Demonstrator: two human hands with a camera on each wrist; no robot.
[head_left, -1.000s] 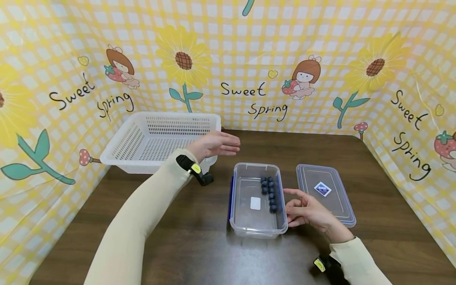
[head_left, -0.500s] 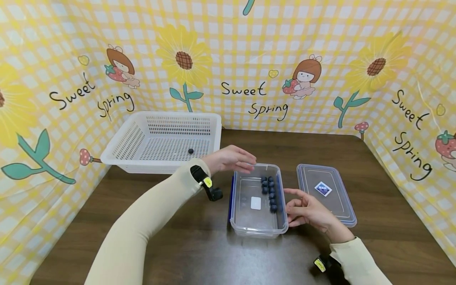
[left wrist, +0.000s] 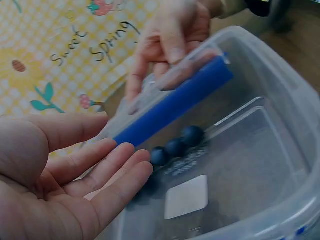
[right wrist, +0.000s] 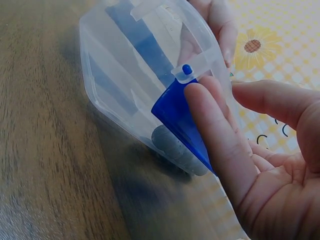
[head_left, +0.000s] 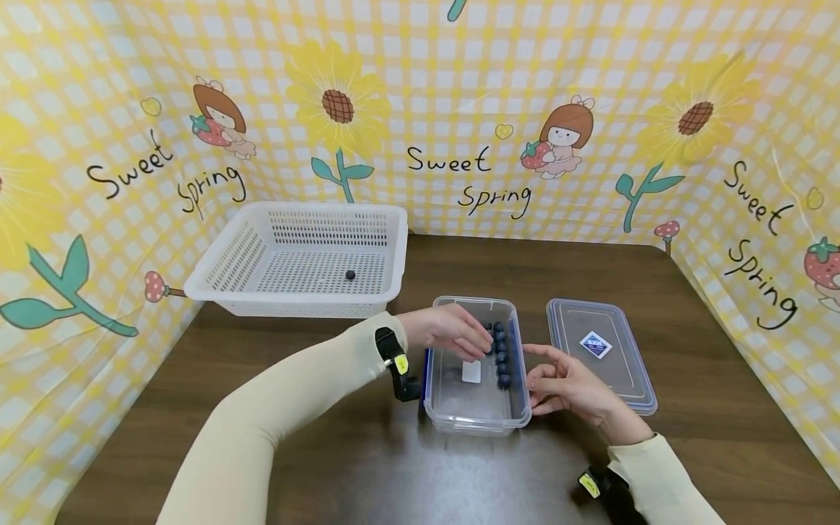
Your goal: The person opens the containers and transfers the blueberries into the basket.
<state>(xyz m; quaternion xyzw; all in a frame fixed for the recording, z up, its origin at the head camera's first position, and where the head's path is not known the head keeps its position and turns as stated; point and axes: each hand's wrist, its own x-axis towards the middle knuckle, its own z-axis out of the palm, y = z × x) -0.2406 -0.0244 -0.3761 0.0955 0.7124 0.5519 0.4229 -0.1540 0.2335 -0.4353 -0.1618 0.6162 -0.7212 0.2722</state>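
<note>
Down comes the left hand (head_left: 453, 332) from beside the white basket (head_left: 226, 255) into the clear container (head_left: 475, 419), fingers loosely extended, tips reaching the row of blueberries (head_left: 500, 354) along its right wall, nothing pinched yet. One blueberry (head_left: 351, 275) already lies in the basket; several remain in the container, so plenty is left. Right hand (head_left: 567, 386) steadies the container's outer side, fingers straight against its blue clip (right wrist: 182, 117). Beside it, the lid (head_left: 600, 350) lies flat.

— Where are the berries (head_left: 501, 355)?
— In the box (head_left: 474, 408), mid-worktop (head_left: 367, 467). The lid (head_left: 600, 354) lies right of it.
— And the basket (head_left: 230, 288)?
— Behind, to the left, one berry (head_left: 351, 275) inside.
</note>
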